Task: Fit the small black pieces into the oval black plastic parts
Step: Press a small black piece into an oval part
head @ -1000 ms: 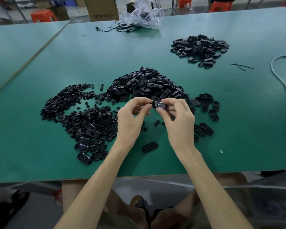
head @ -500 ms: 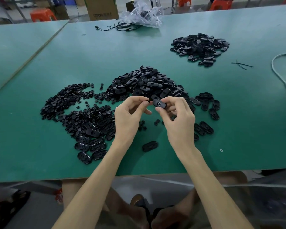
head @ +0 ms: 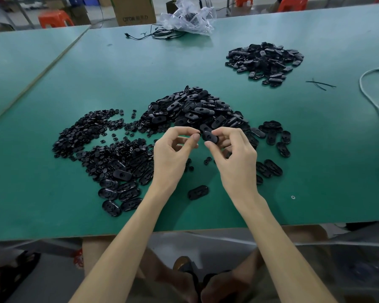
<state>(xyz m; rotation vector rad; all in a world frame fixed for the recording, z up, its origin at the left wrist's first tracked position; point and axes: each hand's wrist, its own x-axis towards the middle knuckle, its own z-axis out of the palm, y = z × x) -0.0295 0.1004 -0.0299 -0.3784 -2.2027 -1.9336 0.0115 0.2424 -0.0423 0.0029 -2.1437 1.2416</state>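
My right hand (head: 234, 158) grips a black oval plastic part (head: 209, 134) between thumb and fingers, raised above the green table (head: 74, 73). My left hand (head: 173, 154) pinches a small black piece (head: 197, 134) at its fingertips, right against the left end of that oval. A big heap of oval parts (head: 195, 108) lies just behind my hands. A spread of small black pieces (head: 92, 132) covers the table to the left. One single oval (head: 197, 192) lies between my wrists.
A second heap of oval parts (head: 265, 60) sits at the far right. Loose ovals (head: 276, 136) lie right of my hands and a row (head: 118, 193) lies at front left. A white cable (head: 368, 92), black ties (head: 319, 84), a plastic bag (head: 188, 18) and a cardboard box (head: 134, 9) stand farther off.
Both hands rose slightly and parted a little. The oval tilted in my right hand and my left fingertips now hold the small piece at its left end.
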